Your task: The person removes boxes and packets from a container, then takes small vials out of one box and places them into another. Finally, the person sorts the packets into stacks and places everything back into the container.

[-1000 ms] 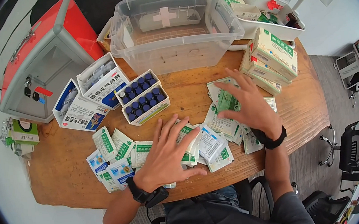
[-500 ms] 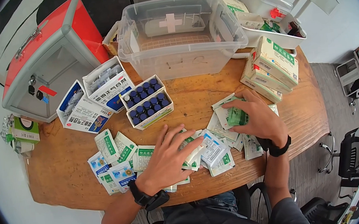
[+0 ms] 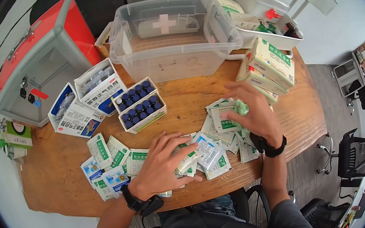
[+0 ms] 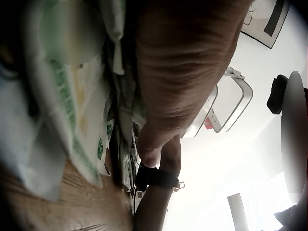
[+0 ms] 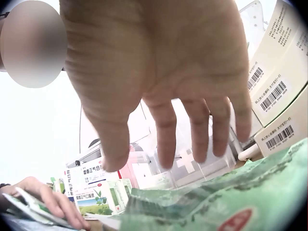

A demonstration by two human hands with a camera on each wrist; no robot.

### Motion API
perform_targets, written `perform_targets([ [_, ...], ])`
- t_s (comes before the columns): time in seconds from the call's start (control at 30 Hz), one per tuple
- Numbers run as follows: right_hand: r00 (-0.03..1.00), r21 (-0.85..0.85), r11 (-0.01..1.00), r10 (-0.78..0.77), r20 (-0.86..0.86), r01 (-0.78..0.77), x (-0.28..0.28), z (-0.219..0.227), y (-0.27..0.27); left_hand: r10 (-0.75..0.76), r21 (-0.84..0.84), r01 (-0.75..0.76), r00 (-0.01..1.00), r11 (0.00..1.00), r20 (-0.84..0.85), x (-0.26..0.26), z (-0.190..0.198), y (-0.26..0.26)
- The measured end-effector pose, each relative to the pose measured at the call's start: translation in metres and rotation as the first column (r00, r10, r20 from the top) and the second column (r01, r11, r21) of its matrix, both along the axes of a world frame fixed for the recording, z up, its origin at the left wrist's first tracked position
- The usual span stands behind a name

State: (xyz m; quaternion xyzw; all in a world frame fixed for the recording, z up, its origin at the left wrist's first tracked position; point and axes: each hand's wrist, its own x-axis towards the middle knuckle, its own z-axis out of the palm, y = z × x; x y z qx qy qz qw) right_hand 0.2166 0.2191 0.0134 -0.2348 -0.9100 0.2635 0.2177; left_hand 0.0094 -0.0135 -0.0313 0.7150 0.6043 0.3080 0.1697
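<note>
In the head view my left hand (image 3: 163, 163) rests over a pile of white-and-green sachets (image 3: 217, 166), fingers extended and thumb out to the side. A blue-and-white sachet (image 3: 208, 150) lies just beyond its fingertips. My right hand (image 3: 256, 112) hovers over another group of sachets, thumb and fingers apart around a crumpled green packet (image 3: 241, 107). In the right wrist view the fingers (image 5: 166, 139) hang loosely above the green packet (image 5: 216, 192). A flat white-and-green sachet (image 3: 224, 119) lies beside the thumb. Sachets (image 4: 72, 110) crowd close under the left palm in the left wrist view.
Behind the hands stand a box of blue-capped vials (image 3: 139, 107), white medicine boxes (image 3: 98, 89) and a clear plastic bin (image 3: 176, 63). Cream cartons (image 3: 271, 65) are stacked at the right. A red-and-grey case (image 3: 46, 62) stands far left; more sachets (image 3: 113, 155) lie left.
My right hand closed in around the green packet, then its fingers spread and rose again. The packet now looks more bunched up, slightly higher on the pile. My left hand stays over its sachets.
</note>
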Motion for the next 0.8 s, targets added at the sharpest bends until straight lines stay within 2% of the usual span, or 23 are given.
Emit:
perform_targets([
  [0.07, 0.996, 0.052, 0.997, -0.055, -0.065, 0.058, 0.003, 0.006, 0.004, -0.014, 0.01, 0.014, 1.0, 1.0, 0.003, -0.001, 0.001, -0.001],
  [0.13, 0.881, 0.052, 0.918, -0.36, -0.307, 0.394, 0.011, 0.01, 0.009, -0.018, 0.017, 0.018, 1.0, 1.0, 0.001, 0.001, 0.003, 0.0],
  [0.17, 0.881, 0.056, 0.918, -0.358, -0.309, 0.393, 0.016, 0.01, 0.015, -0.003, 0.025, 0.003, 1.0, 1.0, 0.025, 0.002, 0.004, 0.0],
  [0.23, 0.697, 0.094, 0.758, -0.535, -0.478, 0.646, 0.028, 0.005, 0.033, 0.014, 0.032, -0.015, 0.999, 0.999, 0.045, 0.002, 0.005, 0.0],
  [0.27, 0.696, 0.094, 0.758, -0.533, -0.48, 0.645, 0.032, 0.004, 0.039, 0.023, 0.043, -0.026, 0.998, 0.999, 0.057, 0.002, 0.004, 0.0],
  [0.33, 0.634, 0.115, 0.654, -0.651, -0.417, 0.747, 0.041, 0.0, 0.051, 0.033, 0.054, -0.036, 0.997, 0.998, 0.068, 0.001, 0.002, 0.0],
  [0.5, 0.615, 0.094, 0.633, -0.69, -0.382, 0.769, 0.064, -0.02, 0.08, 0.062, 0.081, -0.068, 0.995, 0.994, 0.077, 0.001, -0.002, 0.0],
  [0.57, 0.627, 0.062, 0.629, -0.753, -0.2, 0.775, 0.069, -0.017, 0.083, 0.063, 0.087, -0.069, 0.995, 0.994, 0.074, 0.001, -0.003, 0.001],
  [0.67, 0.644, 0.157, 0.624, -0.738, -0.202, 0.765, 0.059, -0.016, 0.074, 0.06, 0.089, -0.067, 0.995, 0.994, 0.075, 0.001, -0.002, 0.001],
  [0.8, 0.621, 0.094, 0.625, -0.724, -0.301, 0.775, 0.068, -0.021, 0.083, 0.059, 0.067, -0.068, 0.99, 0.995, 0.125, 0.001, -0.002, 0.0],
])
